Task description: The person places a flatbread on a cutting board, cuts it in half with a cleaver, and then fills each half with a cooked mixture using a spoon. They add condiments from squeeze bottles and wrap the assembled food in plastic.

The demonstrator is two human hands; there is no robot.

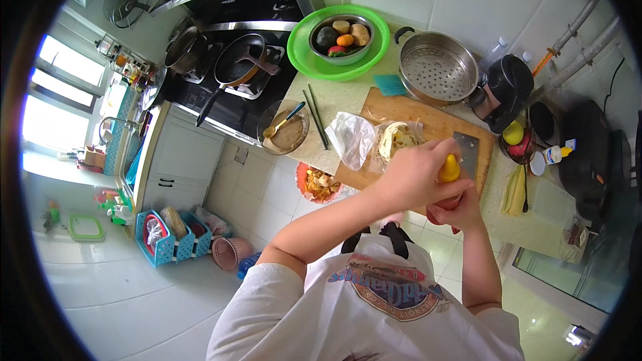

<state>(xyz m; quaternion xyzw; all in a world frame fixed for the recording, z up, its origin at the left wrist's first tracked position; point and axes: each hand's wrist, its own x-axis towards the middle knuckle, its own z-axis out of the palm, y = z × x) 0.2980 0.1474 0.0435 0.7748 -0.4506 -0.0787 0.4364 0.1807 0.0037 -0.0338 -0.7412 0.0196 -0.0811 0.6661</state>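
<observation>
We see the left hand (411,177) clamped on a yellow cap (449,170), directly above the right hand (456,208) gripping a red bottle (447,202) upright.

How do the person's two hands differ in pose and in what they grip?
The left hand lies on top, closed around a yellow piece, while the right hand sits beneath it, cupping something red that is mostly hidden. The left forearm crosses the body; the right comes up more steeply. Both meet at the wooden cutting board's near edge.
</observation>
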